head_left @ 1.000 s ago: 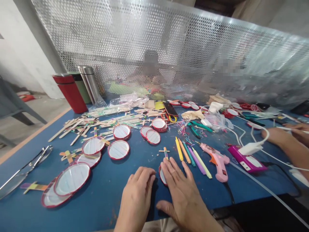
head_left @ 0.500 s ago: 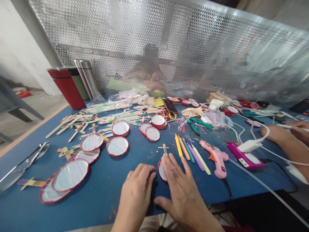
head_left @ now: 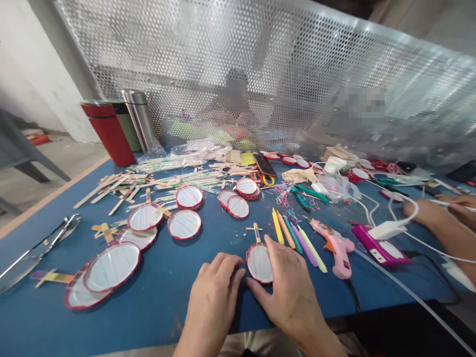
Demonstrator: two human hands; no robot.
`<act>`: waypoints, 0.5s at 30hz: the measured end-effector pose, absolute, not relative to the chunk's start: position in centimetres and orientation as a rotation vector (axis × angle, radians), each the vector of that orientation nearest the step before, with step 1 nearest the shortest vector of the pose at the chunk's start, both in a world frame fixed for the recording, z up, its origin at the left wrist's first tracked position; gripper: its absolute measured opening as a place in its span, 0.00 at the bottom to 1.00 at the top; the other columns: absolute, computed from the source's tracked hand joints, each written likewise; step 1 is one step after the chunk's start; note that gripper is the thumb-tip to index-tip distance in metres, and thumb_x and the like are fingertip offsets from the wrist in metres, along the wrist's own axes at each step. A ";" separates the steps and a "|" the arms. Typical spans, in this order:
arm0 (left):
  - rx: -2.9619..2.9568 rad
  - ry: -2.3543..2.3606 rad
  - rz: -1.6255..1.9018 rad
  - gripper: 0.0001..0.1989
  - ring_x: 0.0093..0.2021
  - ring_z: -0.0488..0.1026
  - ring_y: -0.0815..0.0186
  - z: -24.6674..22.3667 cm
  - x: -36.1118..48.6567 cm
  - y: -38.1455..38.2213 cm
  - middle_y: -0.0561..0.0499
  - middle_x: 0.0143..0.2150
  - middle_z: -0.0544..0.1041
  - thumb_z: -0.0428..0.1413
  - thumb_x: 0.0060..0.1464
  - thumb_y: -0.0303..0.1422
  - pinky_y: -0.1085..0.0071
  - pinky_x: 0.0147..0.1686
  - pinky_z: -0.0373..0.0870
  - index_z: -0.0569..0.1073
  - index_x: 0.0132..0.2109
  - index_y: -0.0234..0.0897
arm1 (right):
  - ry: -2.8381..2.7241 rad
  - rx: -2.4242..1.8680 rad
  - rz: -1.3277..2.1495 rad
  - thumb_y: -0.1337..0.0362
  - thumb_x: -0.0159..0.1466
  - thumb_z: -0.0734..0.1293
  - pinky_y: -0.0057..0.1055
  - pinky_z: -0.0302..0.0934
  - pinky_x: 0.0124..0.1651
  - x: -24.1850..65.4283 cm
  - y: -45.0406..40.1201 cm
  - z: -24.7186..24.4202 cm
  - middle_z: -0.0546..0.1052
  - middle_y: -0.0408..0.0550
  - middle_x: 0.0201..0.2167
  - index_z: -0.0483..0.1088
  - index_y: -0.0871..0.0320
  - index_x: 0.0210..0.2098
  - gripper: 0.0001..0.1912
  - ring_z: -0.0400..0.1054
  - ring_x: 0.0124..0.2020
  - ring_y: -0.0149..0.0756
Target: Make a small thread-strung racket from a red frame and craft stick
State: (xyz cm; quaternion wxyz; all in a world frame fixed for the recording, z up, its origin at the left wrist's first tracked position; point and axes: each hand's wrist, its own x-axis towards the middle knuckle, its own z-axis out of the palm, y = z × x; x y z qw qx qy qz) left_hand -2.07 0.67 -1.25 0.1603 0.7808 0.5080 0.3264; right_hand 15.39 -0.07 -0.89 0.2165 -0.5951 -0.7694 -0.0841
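head | right hand (head_left: 293,292) grip loosely open, thumb touching red-rimmed disc (head_left: 259,263); left hand (head_left: 213,297) flat, empty

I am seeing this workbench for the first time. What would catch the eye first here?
At the near edge, the right hand touches a small round red-rimmed disc, with the left hand flat beside it. Many similar discs and wooden sticks spread across the blue table to the left. A pink glue gun lies to the right.
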 end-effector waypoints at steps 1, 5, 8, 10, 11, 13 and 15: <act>2.235 1.449 0.938 0.08 0.36 0.75 0.65 -1.3 -2.1 0.7 0.52 0.39 0.77 0.47 0.63 0.31 0.69 0.35 0.67 0.71 0.42 0.42 | -2.124 -1.652 -0.232 0.53 0.57 0.69 0.51 0.60 0.52 15.4 0.0 -1.0 0.72 0.62 0.52 0.53 0.65 0.62 0.40 0.66 0.53 0.53; 2.247 1.431 0.938 0.07 0.37 0.76 0.64 -1.3 -2.1 0.7 0.53 0.39 0.77 0.48 0.62 0.30 0.68 0.35 0.67 0.70 0.42 0.42 | -2.112 -1.628 -0.236 0.53 0.59 0.68 0.50 0.62 0.51 15.4 0.0 -1.2 0.71 0.63 0.52 0.51 0.67 0.63 0.40 0.66 0.52 0.52; 2.247 1.421 0.938 0.06 0.37 0.76 0.65 -1.3 -2.2 0.7 0.53 0.39 0.77 0.48 0.62 0.30 0.68 0.35 0.67 0.70 0.42 0.42 | -2.110 -1.616 -0.217 0.53 0.60 0.67 0.50 0.62 0.51 15.5 -0.1 -1.2 0.71 0.63 0.52 0.50 0.66 0.63 0.40 0.66 0.52 0.52; 2.248 1.422 0.946 0.06 0.37 0.76 0.64 -1.3 -2.1 0.6 0.53 0.39 0.77 0.48 0.62 0.30 0.68 0.35 0.67 0.70 0.42 0.42 | -2.102 -1.616 -0.200 0.53 0.60 0.67 0.50 0.62 0.51 15.5 -0.1 -1.2 0.71 0.62 0.52 0.49 0.65 0.64 0.40 0.66 0.52 0.52; 2.246 1.430 0.951 0.06 0.36 0.76 0.64 -1.3 -2.1 0.6 0.53 0.39 0.77 0.48 0.62 0.30 0.68 0.34 0.66 0.70 0.42 0.42 | -2.099 -1.617 -0.194 0.53 0.60 0.67 0.50 0.62 0.51 15.5 -0.1 -1.2 0.71 0.62 0.51 0.49 0.65 0.64 0.41 0.67 0.51 0.53; 2.245 1.442 0.958 0.06 0.36 0.76 0.64 -1.3 -2.0 0.6 0.53 0.38 0.77 0.49 0.62 0.30 0.68 0.34 0.66 0.70 0.41 0.42 | -2.098 -1.614 -0.188 0.53 0.60 0.67 0.50 0.62 0.50 15.5 -0.1 -1.2 0.72 0.62 0.51 0.49 0.65 0.64 0.41 0.67 0.51 0.53; 2.239 1.454 0.968 0.06 0.35 0.76 0.63 -1.2 -1.9 0.5 0.53 0.37 0.77 0.49 0.61 0.29 0.67 0.34 0.66 0.70 0.41 0.41 | -2.109 -1.610 -0.190 0.53 0.60 0.67 0.51 0.61 0.51 15.5 0.0 -1.3 0.71 0.63 0.51 0.50 0.66 0.63 0.40 0.67 0.52 0.53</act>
